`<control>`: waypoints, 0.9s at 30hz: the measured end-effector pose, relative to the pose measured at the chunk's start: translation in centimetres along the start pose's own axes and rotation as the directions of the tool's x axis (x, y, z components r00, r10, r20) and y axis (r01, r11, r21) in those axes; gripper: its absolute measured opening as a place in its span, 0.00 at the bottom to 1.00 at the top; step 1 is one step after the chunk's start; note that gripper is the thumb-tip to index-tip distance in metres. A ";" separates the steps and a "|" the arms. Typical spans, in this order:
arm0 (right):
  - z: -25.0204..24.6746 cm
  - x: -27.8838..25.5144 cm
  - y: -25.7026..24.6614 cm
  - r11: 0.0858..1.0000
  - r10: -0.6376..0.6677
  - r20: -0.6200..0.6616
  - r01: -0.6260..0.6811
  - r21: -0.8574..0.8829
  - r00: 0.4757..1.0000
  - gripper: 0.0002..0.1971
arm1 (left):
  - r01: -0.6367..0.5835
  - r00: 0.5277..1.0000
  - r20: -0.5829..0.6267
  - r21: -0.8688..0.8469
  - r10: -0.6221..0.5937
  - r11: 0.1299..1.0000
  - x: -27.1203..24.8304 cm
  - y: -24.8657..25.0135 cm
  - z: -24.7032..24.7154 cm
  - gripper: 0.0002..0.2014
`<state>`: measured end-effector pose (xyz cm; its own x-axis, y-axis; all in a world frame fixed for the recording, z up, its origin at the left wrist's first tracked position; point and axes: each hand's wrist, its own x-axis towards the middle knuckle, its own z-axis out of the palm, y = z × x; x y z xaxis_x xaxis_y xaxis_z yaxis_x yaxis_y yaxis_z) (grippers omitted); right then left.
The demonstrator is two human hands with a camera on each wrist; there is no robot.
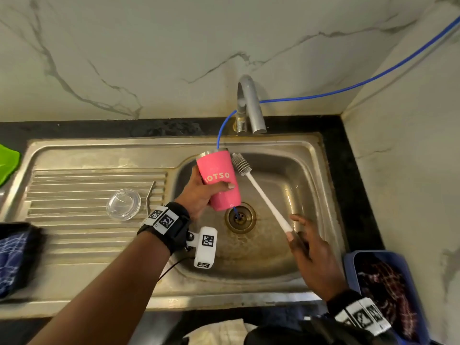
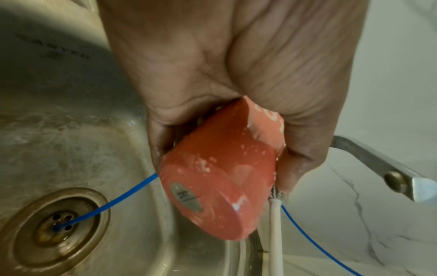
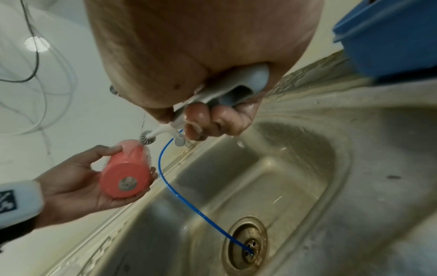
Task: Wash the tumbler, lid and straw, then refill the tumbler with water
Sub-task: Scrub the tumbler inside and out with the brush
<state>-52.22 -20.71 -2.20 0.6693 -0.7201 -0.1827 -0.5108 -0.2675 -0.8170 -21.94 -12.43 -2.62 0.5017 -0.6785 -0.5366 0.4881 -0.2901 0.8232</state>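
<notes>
My left hand (image 1: 199,192) grips a pink tumbler (image 1: 219,179) over the sink basin (image 1: 298,170), tilted with its steel rim toward the tap. Its base (image 2: 208,196) faces the left wrist camera and shows again, as the tumbler (image 3: 125,175), in the right wrist view. My right hand (image 1: 308,250) holds the handle of a white bottle brush (image 1: 261,195); its grey bristle head (image 1: 241,164) lies against the tumbler's right side near the rim, outside it. A clear lid (image 1: 123,204) and a bent metal straw (image 1: 150,195) lie on the drainboard.
A steel tap (image 1: 249,105) stands behind the basin. A thin blue tube (image 1: 348,87) runs from the right wall past the tap down into the drain (image 1: 240,216). A blue tub (image 1: 388,295) with cloth sits at the right, dark cloth at the left edge.
</notes>
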 end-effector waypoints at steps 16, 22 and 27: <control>3.8 -2.3 -5.7 0.985 -0.165 -0.065 0.168 0.028 0.984 0.24 | -0.055 0.994 0.091 -0.115 0.066 0.992 -0.1 1.3 -2.1 0.57; 5.7 -1.3 -7.3 0.993 -0.109 -0.105 0.112 0.027 0.988 0.22 | -0.006 0.977 0.213 -0.067 0.020 0.998 -0.8 0.1 -2.0 0.53; 6.5 -3.6 -7.2 0.993 -0.109 -0.087 0.112 0.026 0.990 0.23 | -0.047 0.990 0.125 -0.165 0.068 0.985 -0.3 0.5 -3.0 0.56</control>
<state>-47.45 -12.05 0.83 0.6718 -0.7394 -0.0444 -0.4187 -0.3296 -0.8462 -19.74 -10.35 -2.62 0.4406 -0.7755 -0.4521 0.5749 -0.1431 0.8056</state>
